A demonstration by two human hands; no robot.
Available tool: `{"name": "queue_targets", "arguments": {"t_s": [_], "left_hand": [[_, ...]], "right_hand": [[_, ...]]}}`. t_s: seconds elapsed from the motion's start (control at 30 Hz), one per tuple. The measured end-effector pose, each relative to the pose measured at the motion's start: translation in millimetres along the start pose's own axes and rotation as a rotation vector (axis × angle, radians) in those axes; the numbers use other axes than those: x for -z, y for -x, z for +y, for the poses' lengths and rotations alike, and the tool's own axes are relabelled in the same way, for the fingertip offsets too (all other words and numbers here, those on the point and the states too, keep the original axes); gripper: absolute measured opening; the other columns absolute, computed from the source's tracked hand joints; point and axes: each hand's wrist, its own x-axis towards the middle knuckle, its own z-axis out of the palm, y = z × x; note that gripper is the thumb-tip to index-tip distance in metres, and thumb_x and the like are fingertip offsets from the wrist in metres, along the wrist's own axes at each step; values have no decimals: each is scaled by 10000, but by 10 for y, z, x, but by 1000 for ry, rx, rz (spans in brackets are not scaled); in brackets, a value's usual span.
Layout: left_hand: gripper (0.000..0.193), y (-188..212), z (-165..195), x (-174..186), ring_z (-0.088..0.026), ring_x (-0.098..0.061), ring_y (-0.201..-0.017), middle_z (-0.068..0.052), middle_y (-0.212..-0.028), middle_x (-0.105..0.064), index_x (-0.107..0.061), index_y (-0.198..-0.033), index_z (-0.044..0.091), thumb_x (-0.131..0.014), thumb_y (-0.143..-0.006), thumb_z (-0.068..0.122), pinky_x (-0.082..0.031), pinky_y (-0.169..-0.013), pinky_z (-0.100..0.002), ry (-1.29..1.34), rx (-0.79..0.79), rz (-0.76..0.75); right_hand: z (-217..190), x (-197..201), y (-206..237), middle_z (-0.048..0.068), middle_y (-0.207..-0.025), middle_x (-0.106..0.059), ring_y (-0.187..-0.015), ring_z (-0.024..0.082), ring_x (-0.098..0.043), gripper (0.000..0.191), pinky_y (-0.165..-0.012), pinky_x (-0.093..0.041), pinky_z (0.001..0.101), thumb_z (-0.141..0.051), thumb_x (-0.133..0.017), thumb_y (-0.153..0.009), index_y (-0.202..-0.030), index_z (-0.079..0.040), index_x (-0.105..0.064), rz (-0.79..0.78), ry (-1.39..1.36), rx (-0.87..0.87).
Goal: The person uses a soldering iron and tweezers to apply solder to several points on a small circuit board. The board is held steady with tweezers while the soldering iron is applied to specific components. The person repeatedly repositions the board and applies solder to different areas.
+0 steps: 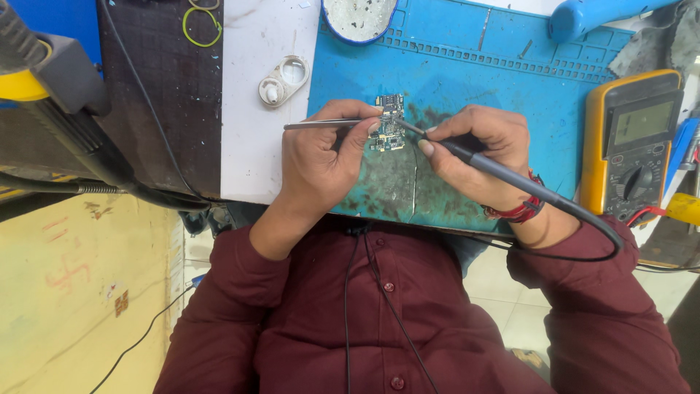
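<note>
Centrally, left hand pinching slim steel tweezers, right hand gripping black soldering pen, small circuit board, scuffed blue mat

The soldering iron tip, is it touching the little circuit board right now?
Touching, as far as the head view shows: the soldering iron in the right hand runs its tip onto the circuit board, no gap visible. The left hand holds tweezers there.

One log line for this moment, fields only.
left hand: holds tweezers on circuit board | right hand: holds soldering iron, tip at board | surface: blue mat | nearby: multimeter
</note>
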Motion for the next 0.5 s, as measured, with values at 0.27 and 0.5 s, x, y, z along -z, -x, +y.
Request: {"name": "queue_targets", "arguments": {"t_s": [0.27,0.5], "left_hand": [[77,0,-1,3,-63,-629,-658,-36,-776,-724,-729,-1086,43,-716,-1027,91,-472,-594,-244,-13,17,-2],[76,2,2,5,-62,-637,-670,-38,-794,-733,-725,-1090,43,-714,-1034,95,-477,-601,-241,-10,8,-3]], "right_hand": [[9,-9,6,59,-843,-701,-634,78,-620,116,-586,-460,213,-15,-807,-915,-959,-17,-700,2,-18,-11],[4,-10,5,60,-848,-703,-644,78,-627,121,-594,-468,214,-14,-811,-920,-965,-15,-699,-1,-10,-3]]}}
